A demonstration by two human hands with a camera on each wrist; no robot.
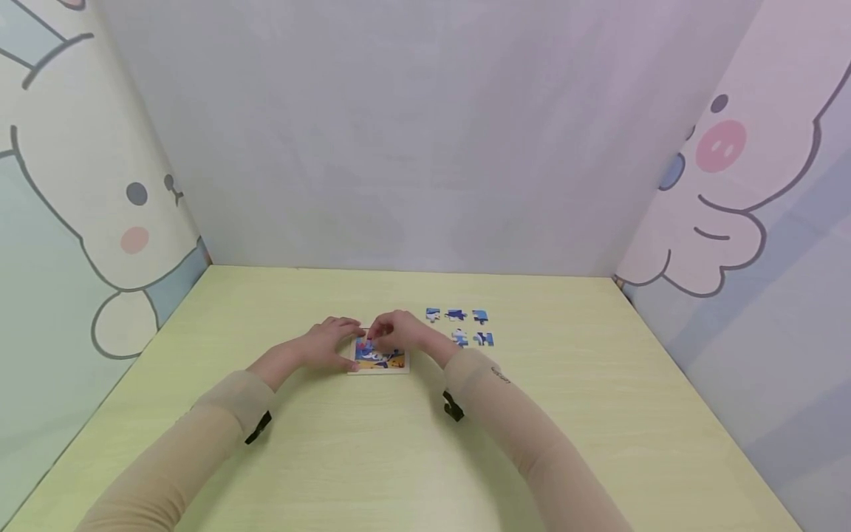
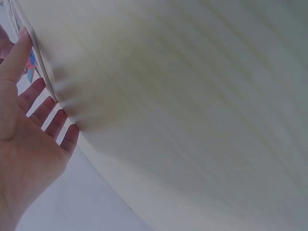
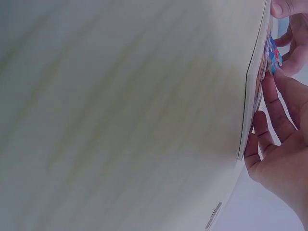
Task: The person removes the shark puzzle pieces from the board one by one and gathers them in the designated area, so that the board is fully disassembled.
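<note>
A small wooden-framed jigsaw puzzle (image 1: 379, 372) lies on the table, with a blue sea scene and a sandy yellow strip at its bottom. My left hand (image 1: 326, 343) rests at its left side, fingers spread, thumb near the lower left corner and fingertips by the upper edge. My right hand (image 1: 397, 330) is over the puzzle's upper part, pinching a blue and red puzzle piece (image 3: 274, 55) between thumb and forefinger. In the right wrist view this piece stands tilted above the frame. The left wrist view shows the left thumb (image 2: 17, 55) on the frame's edge.
Several loose puzzle pieces lie right of the frame, among them a dark blue one (image 1: 456, 315) and a light blue one (image 1: 480, 316). The right forearm passes just in front of them. A pale wall (image 1: 425, 148) rises behind the table, with cartoon-printed walls on both sides.
</note>
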